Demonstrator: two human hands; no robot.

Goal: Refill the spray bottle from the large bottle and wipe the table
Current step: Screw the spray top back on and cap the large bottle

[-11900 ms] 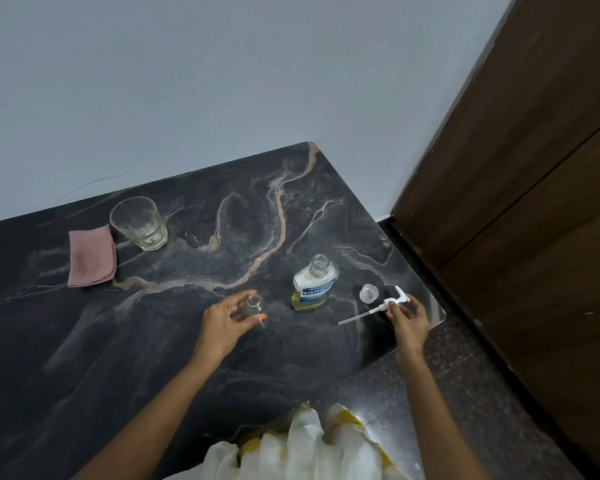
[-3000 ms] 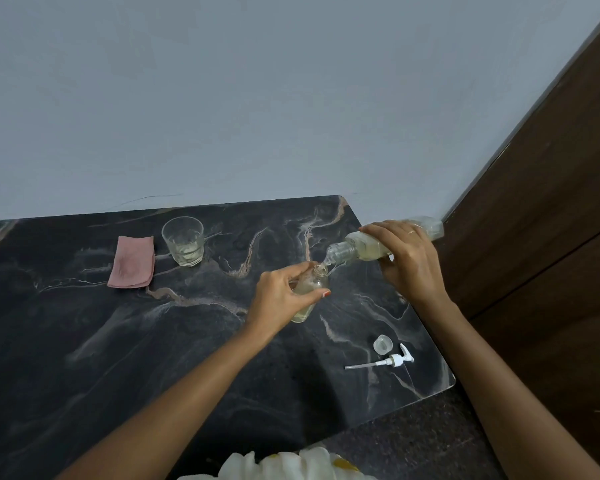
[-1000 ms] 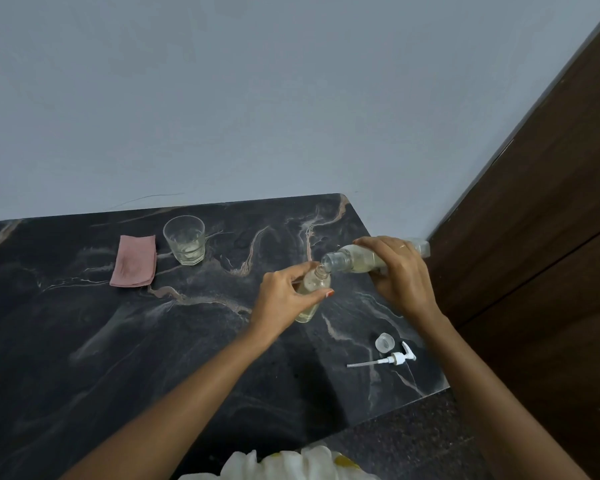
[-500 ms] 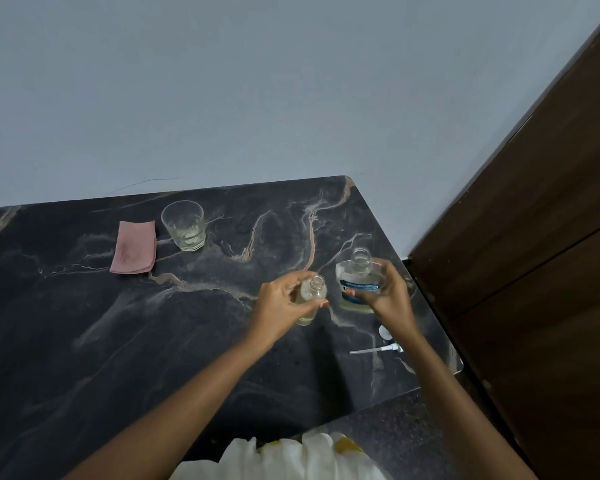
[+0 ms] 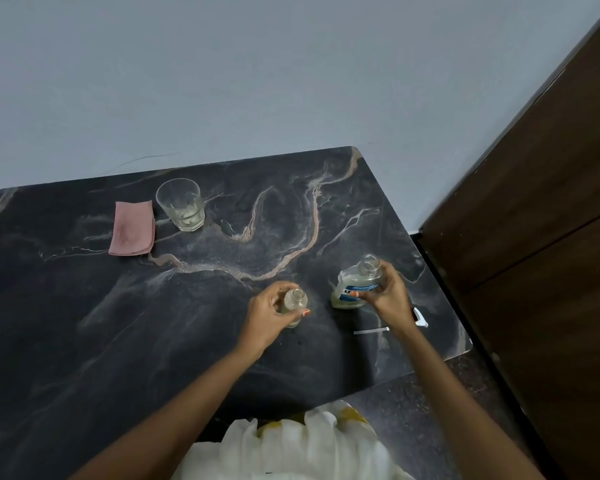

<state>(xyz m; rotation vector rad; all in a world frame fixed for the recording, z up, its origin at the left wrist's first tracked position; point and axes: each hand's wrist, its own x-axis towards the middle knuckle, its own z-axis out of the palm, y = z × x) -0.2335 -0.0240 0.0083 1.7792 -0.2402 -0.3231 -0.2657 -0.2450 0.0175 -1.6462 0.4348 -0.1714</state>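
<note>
My left hand [image 5: 269, 315] grips the small clear spray bottle [image 5: 294, 303], which stands upright and uncapped on the dark marble table [image 5: 84, 341] with pale liquid inside. My right hand [image 5: 388, 296] holds the large bottle [image 5: 352, 284], upright on the table to the right, open-necked, with a blue and white label and yellowish liquid low in it. The white spray pump [image 5: 420, 317] with its thin tube lies on the table just behind my right wrist, partly hidden. A folded pink cloth [image 5: 131, 228] lies at the far left.
A drinking glass [image 5: 181, 208] with a little liquid stands beside the cloth. A brown wooden door [image 5: 534, 237] rises past the table's right edge. A grey wall runs behind the table. White fabric [image 5: 291, 448] of my clothing shows at the bottom.
The large bottle, tilted over the small bottle's neck a second ago, has been turned upright and set down on the table. Both hands have lowered toward the near right of the table.
</note>
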